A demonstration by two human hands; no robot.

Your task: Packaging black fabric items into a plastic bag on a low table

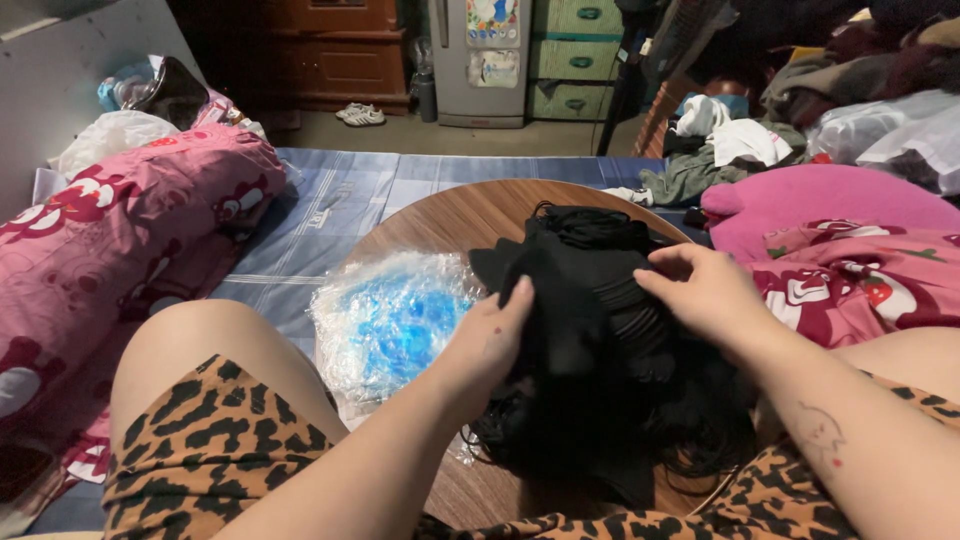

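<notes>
A pile of black fabric pieces is seen on a round wooden bench, which is set on a blue striped mattress. The pile is held from both sides. The left hand is pressed against the left side of the pile, the fingers curled closed over one black piece. The right hand is laid on the upper right of the pile, the fingers bent and closed on the top layers. Thin black cords are noted spilling from the lower edge of the pile.

Just beside the pile, on the left part of the bench, a clear plastic bag with blue content is observed; it is touched by the pile's edge. A pink patterned bolster is recorded to the left on the mattress, and pink bedding to the right. Legs in leopard-print shorts are visible at the bottom of the view.
</notes>
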